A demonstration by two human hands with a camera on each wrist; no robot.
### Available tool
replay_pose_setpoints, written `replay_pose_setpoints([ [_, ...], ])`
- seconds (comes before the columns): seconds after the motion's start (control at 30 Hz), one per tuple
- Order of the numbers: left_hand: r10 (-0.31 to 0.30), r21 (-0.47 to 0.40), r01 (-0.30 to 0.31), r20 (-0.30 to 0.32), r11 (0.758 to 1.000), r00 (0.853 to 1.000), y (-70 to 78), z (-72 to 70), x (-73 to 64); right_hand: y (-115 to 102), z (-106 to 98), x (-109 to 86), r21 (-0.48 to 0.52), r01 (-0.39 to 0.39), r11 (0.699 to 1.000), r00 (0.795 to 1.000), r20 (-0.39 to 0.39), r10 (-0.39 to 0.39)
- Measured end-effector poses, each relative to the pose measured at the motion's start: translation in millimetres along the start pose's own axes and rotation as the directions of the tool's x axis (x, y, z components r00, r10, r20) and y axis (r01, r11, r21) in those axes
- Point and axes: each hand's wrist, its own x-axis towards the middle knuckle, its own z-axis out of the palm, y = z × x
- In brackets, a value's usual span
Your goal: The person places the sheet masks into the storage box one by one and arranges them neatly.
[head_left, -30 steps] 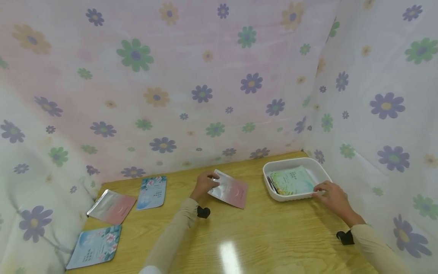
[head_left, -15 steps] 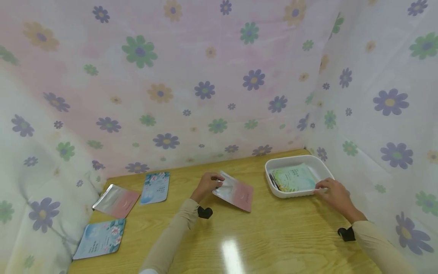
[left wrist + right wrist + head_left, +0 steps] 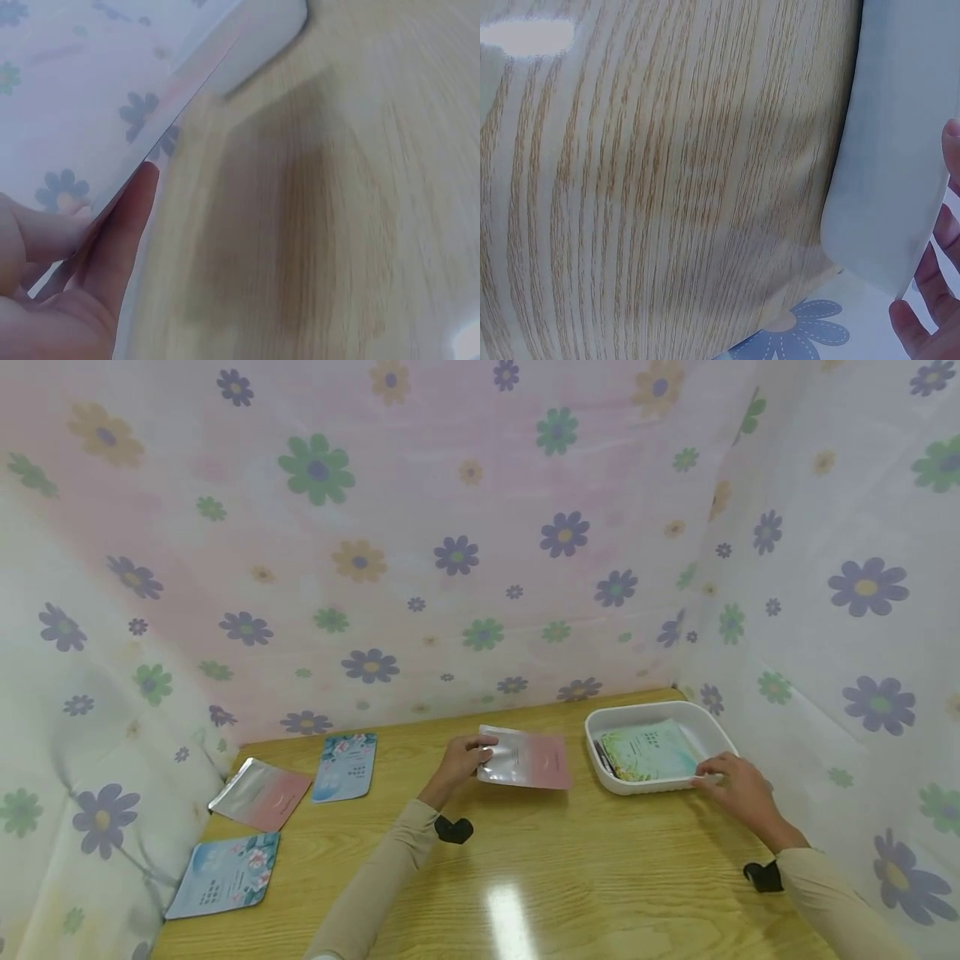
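My left hand pinches the silver end of a pink-and-silver face mask packet between thumb and fingers. In the left wrist view, the packet is held up off the wood and casts a shadow below it. At the right, my right hand grips the near right rim of a white plastic tray. Its fingertips lie along the tray's edge in the right wrist view. Inside the tray are a green floral packet and a dark-edged packet mostly hidden beneath it.
At the left of the wooden table lie a second pink-and-silver packet and two blue floral packets, one further back and one nearer. A flower-printed curtain encloses the back and both sides.
The packet in my left hand has lifted and turned level, its pink end swinging up and towards the tray. My right hand keeps its place on the tray rim. The head view has shifted slightly.
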Motion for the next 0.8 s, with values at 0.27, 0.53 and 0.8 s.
replay_pose_setpoints([
  [0.27, 0.019, -0.103, -0.021, -0.014, 0.994, 1.0, 19.2, 8.1, -11.1, -4, 1, 3.6, -0.014, 0.032, 0.999, 0.999, 0.0, -0.032],
  [0.53, -0.034, -0.223, 0.026, -0.035, 0.974, 0.999, 32.5, 27.3, -11.2, -8, -5, 3.3, -0.002, 0.019, 1.0, 1.0, 0.019, -0.019],
  [0.8, -0.042, -0.289, 0.032, -0.029, 0.957, 0.999, 39.0, 45.4, -10.6, -3, -5, 1.0, -0.013, 0.004, 1.0, 0.999, 0.038, -0.004],
])
